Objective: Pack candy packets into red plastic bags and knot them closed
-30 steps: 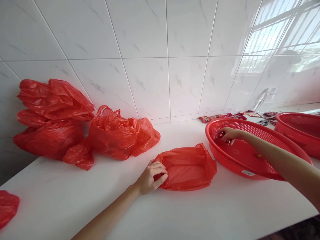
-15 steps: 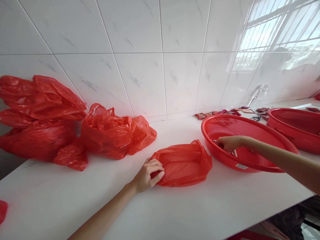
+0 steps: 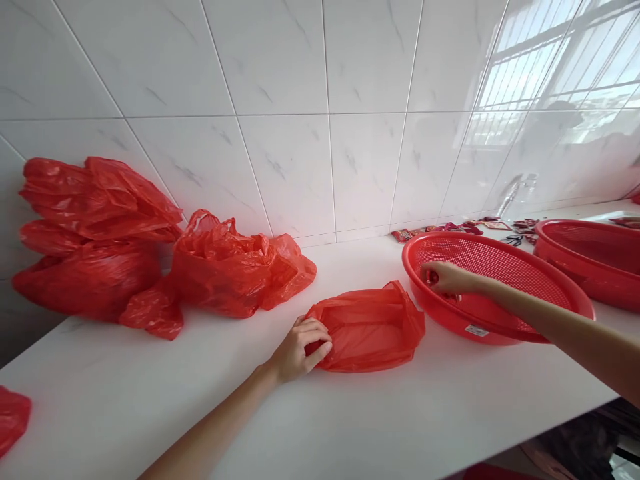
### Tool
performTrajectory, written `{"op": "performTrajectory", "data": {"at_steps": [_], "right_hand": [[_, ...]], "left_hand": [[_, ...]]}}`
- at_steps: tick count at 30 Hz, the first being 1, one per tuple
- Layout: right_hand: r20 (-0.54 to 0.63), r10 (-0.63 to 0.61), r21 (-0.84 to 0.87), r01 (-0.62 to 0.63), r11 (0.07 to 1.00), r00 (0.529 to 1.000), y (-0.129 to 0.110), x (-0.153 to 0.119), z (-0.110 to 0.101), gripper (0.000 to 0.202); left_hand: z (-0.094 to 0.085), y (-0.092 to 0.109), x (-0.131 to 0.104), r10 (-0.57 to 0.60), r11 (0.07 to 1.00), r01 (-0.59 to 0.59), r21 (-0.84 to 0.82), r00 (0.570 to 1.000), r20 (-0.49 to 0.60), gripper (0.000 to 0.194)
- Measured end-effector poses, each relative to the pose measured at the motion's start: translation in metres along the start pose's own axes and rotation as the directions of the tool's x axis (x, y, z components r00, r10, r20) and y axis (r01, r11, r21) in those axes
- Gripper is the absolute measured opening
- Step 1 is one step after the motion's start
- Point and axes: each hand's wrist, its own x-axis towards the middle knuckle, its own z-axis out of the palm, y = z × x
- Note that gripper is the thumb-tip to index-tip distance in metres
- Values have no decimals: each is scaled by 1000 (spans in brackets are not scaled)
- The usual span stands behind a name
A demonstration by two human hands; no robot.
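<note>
A red plastic bag [image 3: 370, 333] lies on the white table with its mouth spread open. My left hand [image 3: 303, 347] grips the bag's left edge, fingers curled over the film. To the right, my right hand [image 3: 445, 277] is inside a red perforated basket [image 3: 530, 287], near its left wall. The fingers of that hand are curled round small reddish items that are too hidden to name. Little else shows in the basket, as the forearm crosses over it.
Full red bags [image 3: 95, 267] and a bunched red bag [image 3: 225, 267] stand at the left by the tiled wall. Behind the basket lie small red packets [image 3: 405, 235], scissors [image 3: 514, 240] and a clear bottle [image 3: 526, 189]. A second red basket [image 3: 590, 267] is at the right.
My right hand has lifted slightly and moved a little left inside the basket, its fingers now curled. My left hand keeps its hold on the bag. The view has shifted slightly.
</note>
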Motion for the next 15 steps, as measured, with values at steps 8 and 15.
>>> {"op": "performTrajectory", "data": {"at_steps": [8, 15], "right_hand": [[-224, -157, 533, 255, 807, 962, -56, -21, -20, 40], [50, -334, 324, 301, 897, 941, -99, -15, 56, 28]], "left_hand": [[-1, 3, 1, 13, 1000, -13, 18, 1000, 14, 18], [0, 5, 0, 47, 997, -47, 67, 999, 3, 15]]}}
